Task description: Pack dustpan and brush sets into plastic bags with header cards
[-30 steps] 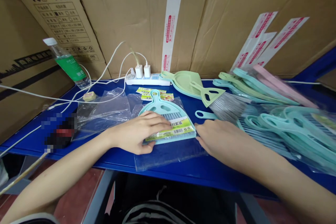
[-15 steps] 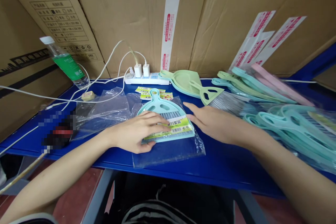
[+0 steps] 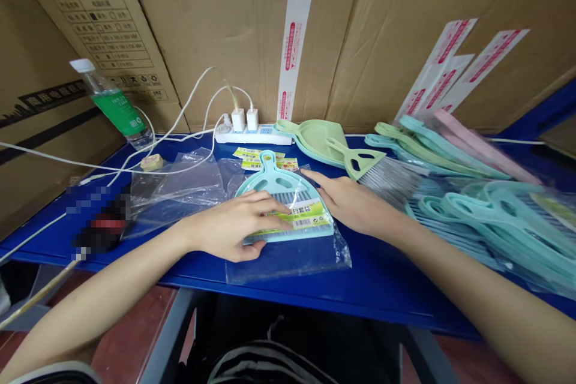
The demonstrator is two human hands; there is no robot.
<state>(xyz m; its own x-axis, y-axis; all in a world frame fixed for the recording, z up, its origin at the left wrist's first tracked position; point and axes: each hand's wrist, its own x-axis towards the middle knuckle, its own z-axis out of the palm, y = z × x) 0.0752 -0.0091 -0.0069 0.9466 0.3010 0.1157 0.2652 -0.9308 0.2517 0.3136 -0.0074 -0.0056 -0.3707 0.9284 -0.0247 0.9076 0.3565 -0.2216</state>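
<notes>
A light-blue dustpan and brush set lies in a clear plastic bag near the front edge of the blue table, its handle pointing away from me. A yellow-green printed card lies across its bristles. My left hand rests flat on the set and card, fingers spread. At the set's right edge is my right hand, index finger stretched out and thumb apart; it holds nothing, and its lower fingers are partly hidden.
Behind stand a power strip, printed cards and green dustpan with a green brush. Bagged blue sets pile up at right. Empty plastic bags, white cables and a bottle are at left.
My right hand has moved left, closer to the bagged set, its fingertips now at the set's upper right edge. My left hand has stayed in place on the set.
</notes>
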